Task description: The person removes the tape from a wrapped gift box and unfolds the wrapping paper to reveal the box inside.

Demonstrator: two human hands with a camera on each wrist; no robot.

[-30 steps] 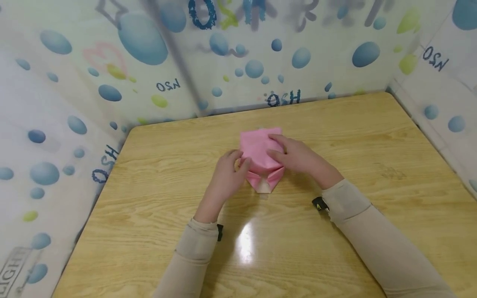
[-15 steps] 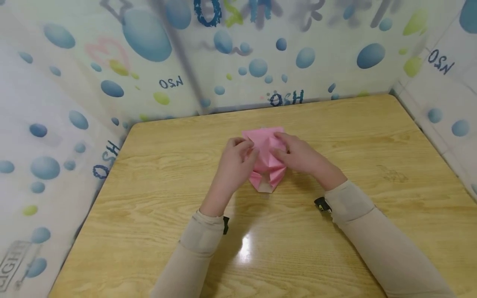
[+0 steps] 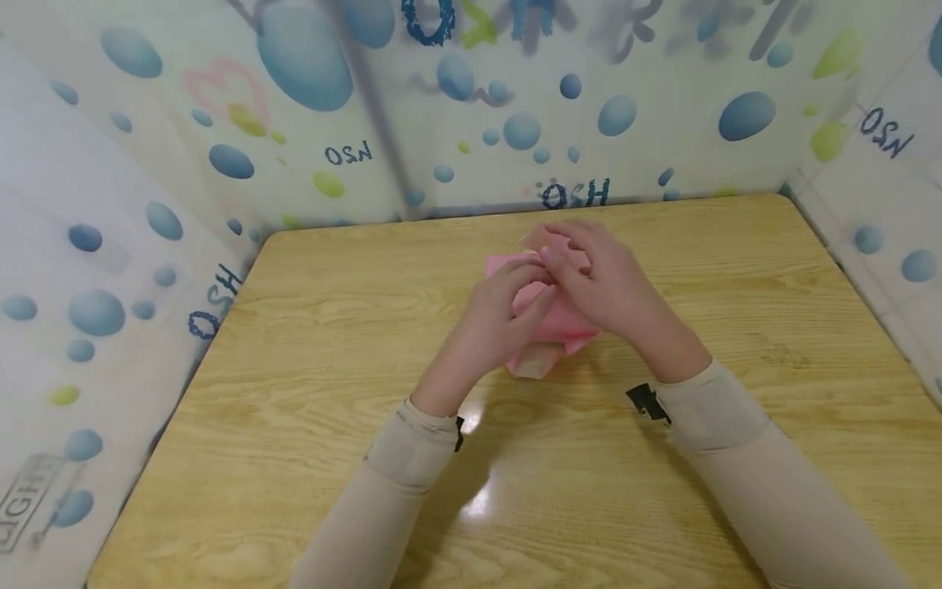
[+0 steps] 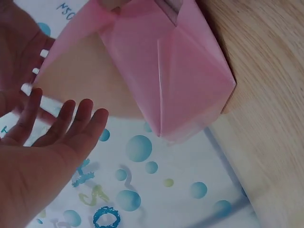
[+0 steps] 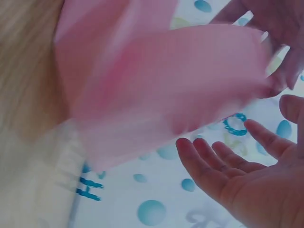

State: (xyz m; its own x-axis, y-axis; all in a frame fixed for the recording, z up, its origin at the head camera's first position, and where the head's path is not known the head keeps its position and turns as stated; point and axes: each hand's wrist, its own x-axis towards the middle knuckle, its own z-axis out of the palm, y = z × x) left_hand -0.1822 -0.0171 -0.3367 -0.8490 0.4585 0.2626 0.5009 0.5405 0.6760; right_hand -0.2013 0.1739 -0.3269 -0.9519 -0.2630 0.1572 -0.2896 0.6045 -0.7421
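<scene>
A partly folded piece of pink origami paper (image 3: 557,321) with a pale reverse side lies on the wooden table. My left hand (image 3: 489,323) is at its near left, pinching the lifted flap at its edge. In the right wrist view that flap (image 5: 190,71) stands up, blurred, with the left fingers at its far corner. My right hand (image 3: 611,286) is over the far right of the paper, thumb close to the left fingertips. In the right wrist view the right fingers (image 5: 213,175) are spread, just beside the flap's edge. Hands cover much of the paper in the head view.
The wooden table (image 3: 294,360) reaches well out on both sides of the paper. Behind it stands a wall (image 3: 486,188) printed with blue and green bubbles and letters. Dark straps (image 3: 649,403) show at the beige sleeves (image 3: 751,466).
Both hands have moved toward the far end of the paper and closer together. The right hand has left the paper's right side, and a flap has lifted, showing more pale underside.
</scene>
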